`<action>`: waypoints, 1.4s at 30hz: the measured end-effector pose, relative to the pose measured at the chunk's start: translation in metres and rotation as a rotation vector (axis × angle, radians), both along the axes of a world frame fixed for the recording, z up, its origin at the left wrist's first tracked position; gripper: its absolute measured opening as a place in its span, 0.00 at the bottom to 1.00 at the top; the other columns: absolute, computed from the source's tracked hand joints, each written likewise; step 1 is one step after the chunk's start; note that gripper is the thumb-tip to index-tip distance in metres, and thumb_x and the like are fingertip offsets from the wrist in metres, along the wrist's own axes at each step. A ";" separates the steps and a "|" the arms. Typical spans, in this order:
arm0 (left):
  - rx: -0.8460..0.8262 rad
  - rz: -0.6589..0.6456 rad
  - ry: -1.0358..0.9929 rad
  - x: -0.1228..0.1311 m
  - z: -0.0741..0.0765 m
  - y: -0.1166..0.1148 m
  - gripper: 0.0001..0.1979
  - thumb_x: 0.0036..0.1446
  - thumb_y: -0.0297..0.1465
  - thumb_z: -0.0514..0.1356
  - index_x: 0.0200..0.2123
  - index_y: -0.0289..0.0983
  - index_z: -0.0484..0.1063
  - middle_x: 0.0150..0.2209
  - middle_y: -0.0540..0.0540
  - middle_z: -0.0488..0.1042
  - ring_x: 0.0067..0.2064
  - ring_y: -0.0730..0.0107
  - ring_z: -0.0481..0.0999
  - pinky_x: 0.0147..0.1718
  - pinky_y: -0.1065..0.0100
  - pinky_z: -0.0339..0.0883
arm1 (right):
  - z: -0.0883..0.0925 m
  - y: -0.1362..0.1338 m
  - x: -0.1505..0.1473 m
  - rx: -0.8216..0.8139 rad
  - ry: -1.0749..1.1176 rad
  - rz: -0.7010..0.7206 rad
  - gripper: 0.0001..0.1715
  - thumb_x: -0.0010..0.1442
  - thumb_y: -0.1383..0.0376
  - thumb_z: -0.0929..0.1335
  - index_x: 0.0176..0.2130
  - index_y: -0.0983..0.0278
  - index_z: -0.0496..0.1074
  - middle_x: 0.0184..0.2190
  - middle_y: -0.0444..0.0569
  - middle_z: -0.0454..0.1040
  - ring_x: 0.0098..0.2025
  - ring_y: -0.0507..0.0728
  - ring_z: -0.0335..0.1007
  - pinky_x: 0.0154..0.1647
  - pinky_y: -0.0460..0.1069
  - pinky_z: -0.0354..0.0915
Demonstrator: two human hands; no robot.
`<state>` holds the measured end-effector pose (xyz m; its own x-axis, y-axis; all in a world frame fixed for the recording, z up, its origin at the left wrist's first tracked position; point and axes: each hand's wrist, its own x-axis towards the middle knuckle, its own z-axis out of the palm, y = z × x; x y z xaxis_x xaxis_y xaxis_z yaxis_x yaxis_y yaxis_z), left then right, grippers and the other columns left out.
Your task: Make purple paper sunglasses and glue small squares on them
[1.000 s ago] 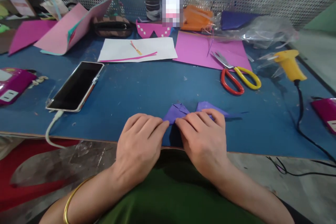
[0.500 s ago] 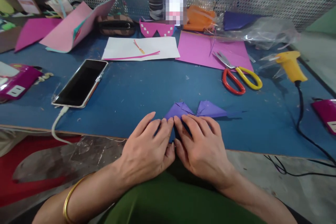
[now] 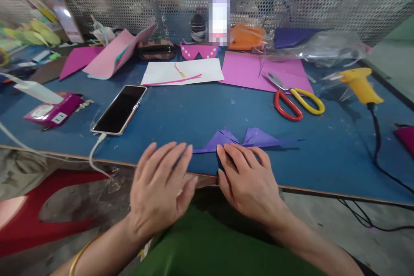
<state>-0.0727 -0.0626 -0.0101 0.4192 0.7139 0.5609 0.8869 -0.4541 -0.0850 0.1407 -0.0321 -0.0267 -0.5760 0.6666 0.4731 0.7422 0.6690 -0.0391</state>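
Note:
A folded purple paper piece [image 3: 249, 139], shaped like two joined triangles, lies on the blue table [image 3: 194, 112] near its front edge. My right hand [image 3: 247, 179] rests on the paper's near side with its fingers stretched flat and pressing down. My left hand [image 3: 160, 185] lies flat at the table edge just left of the paper, fingers together and extended, its fingertips close to the paper's left tip. Neither hand grips anything.
A phone [image 3: 119, 109] with a white cable lies to the left. Red-and-yellow scissors [image 3: 296, 99] sit on a pink sheet [image 3: 255, 73]. A yellow glue gun [image 3: 360, 84] is at the right. White paper [image 3: 183, 72], a magenta packet [image 3: 51, 110] and craft scraps line the back.
My left hand has slid left, off the purple paper, and flattened at the table edge. My right hand stays pressed on the paper. The view has tilted up.

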 end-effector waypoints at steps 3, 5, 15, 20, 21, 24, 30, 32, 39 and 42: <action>-0.123 -0.118 0.000 0.021 -0.006 0.007 0.22 0.62 0.30 0.56 0.56 0.25 0.70 0.54 0.34 0.76 0.55 0.51 0.73 0.59 0.53 0.63 | -0.001 0.000 -0.001 0.005 0.006 0.005 0.24 0.67 0.63 0.62 0.57 0.75 0.71 0.52 0.60 0.76 0.55 0.64 0.69 0.56 0.60 0.57; -0.159 -0.146 0.021 0.031 -0.011 0.011 0.23 0.62 0.30 0.53 0.56 0.22 0.70 0.53 0.34 0.77 0.53 0.52 0.73 0.56 0.55 0.67 | -0.003 0.000 -0.001 0.003 0.020 0.005 0.24 0.68 0.64 0.62 0.56 0.75 0.71 0.53 0.59 0.77 0.55 0.63 0.69 0.57 0.60 0.57; -0.046 -0.159 0.020 0.030 -0.027 0.016 0.24 0.62 0.33 0.57 0.56 0.21 0.70 0.51 0.32 0.77 0.51 0.49 0.73 0.52 0.53 0.68 | -0.008 -0.004 0.020 0.048 0.108 -0.187 0.22 0.65 0.66 0.64 0.54 0.76 0.73 0.50 0.60 0.78 0.54 0.64 0.72 0.60 0.61 0.57; -0.023 -0.160 0.015 0.043 -0.027 0.022 0.27 0.65 0.40 0.56 0.54 0.20 0.72 0.49 0.31 0.78 0.49 0.48 0.74 0.50 0.53 0.68 | -0.008 -0.002 0.022 0.082 0.077 -0.159 0.22 0.64 0.68 0.64 0.53 0.78 0.74 0.49 0.62 0.79 0.53 0.64 0.73 0.57 0.59 0.60; -0.034 -0.177 0.025 0.046 -0.027 0.024 0.27 0.65 0.39 0.55 0.55 0.20 0.71 0.50 0.31 0.78 0.49 0.49 0.75 0.50 0.54 0.68 | -0.008 -0.002 0.022 0.082 0.079 -0.158 0.21 0.64 0.68 0.64 0.53 0.77 0.74 0.48 0.62 0.79 0.52 0.64 0.74 0.57 0.59 0.60; -0.042 -0.221 0.063 0.056 -0.024 0.028 0.25 0.65 0.35 0.53 0.55 0.19 0.71 0.51 0.32 0.78 0.50 0.50 0.75 0.51 0.55 0.67 | -0.006 -0.002 0.023 0.035 0.089 -0.153 0.21 0.65 0.68 0.63 0.53 0.76 0.73 0.49 0.60 0.79 0.53 0.63 0.73 0.58 0.59 0.58; 0.024 -0.226 0.099 0.057 -0.020 0.031 0.25 0.62 0.35 0.55 0.53 0.19 0.72 0.49 0.32 0.79 0.47 0.51 0.76 0.47 0.56 0.68 | -0.002 -0.001 0.035 0.000 0.147 -0.216 0.19 0.65 0.69 0.63 0.52 0.74 0.74 0.48 0.59 0.79 0.53 0.62 0.74 0.59 0.60 0.58; 0.031 -0.236 0.102 0.055 -0.020 0.031 0.25 0.62 0.34 0.55 0.53 0.18 0.72 0.48 0.32 0.80 0.46 0.52 0.77 0.47 0.56 0.69 | -0.002 0.000 0.040 0.009 0.168 -0.235 0.18 0.64 0.70 0.64 0.51 0.74 0.75 0.46 0.58 0.80 0.52 0.61 0.74 0.57 0.59 0.60; 0.033 -0.251 0.081 0.055 -0.024 0.032 0.26 0.62 0.36 0.56 0.54 0.19 0.72 0.49 0.31 0.78 0.48 0.52 0.76 0.49 0.57 0.68 | -0.004 -0.002 0.046 0.036 0.134 -0.274 0.18 0.65 0.70 0.64 0.52 0.73 0.74 0.48 0.58 0.79 0.53 0.61 0.75 0.57 0.59 0.59; -0.004 -0.198 0.125 0.060 -0.022 0.032 0.30 0.63 0.43 0.55 0.60 0.26 0.69 0.48 0.32 0.78 0.46 0.52 0.76 0.46 0.56 0.69 | -0.002 -0.003 0.045 0.013 0.112 -0.270 0.18 0.65 0.69 0.64 0.53 0.71 0.73 0.48 0.56 0.79 0.53 0.60 0.75 0.57 0.59 0.58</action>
